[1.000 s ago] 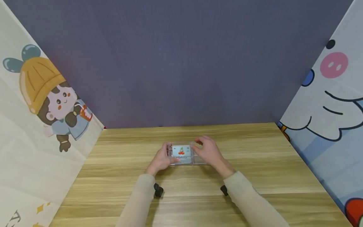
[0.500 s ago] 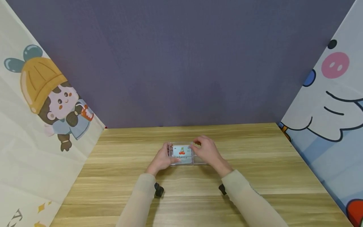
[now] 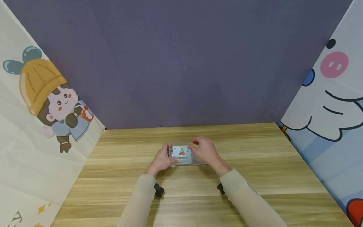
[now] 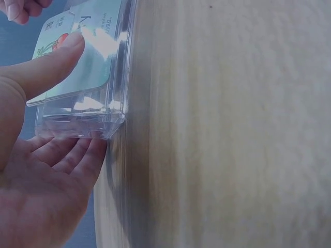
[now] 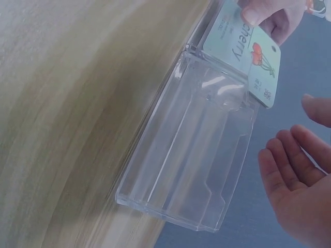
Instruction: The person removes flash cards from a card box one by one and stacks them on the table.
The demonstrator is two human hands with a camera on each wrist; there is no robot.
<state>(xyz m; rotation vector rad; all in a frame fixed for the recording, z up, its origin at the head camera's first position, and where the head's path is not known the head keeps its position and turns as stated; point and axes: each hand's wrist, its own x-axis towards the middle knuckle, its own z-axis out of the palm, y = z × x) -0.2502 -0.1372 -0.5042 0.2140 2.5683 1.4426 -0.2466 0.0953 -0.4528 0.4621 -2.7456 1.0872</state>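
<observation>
A clear plastic box (image 3: 200, 160) with two shallow sections side by side lies on the table. Pale blue cards fill its left section, the top one a cherry card (image 3: 181, 152) with a fruit picture. My left hand (image 3: 162, 158) grips the box's left end, thumb over the card (image 4: 77, 77) and fingers against the end wall. Above the right section is my right hand (image 3: 206, 151), near the card's upper right corner. In the right wrist view, the right hand (image 5: 305, 175) has loosely bent fingers, a gap from the box (image 5: 191, 144), and nothing in its grasp.
The wooden table (image 3: 181, 208) runs back to a dark grey-purple panel (image 3: 181, 63). Cartoon-printed sheets (image 3: 22, 142) stand along the left side and the right side. A small black device is on each wrist.
My right hand has shifted slightly left, closer to the cherry card's upper right corner. The left hand and the box stay in place.
</observation>
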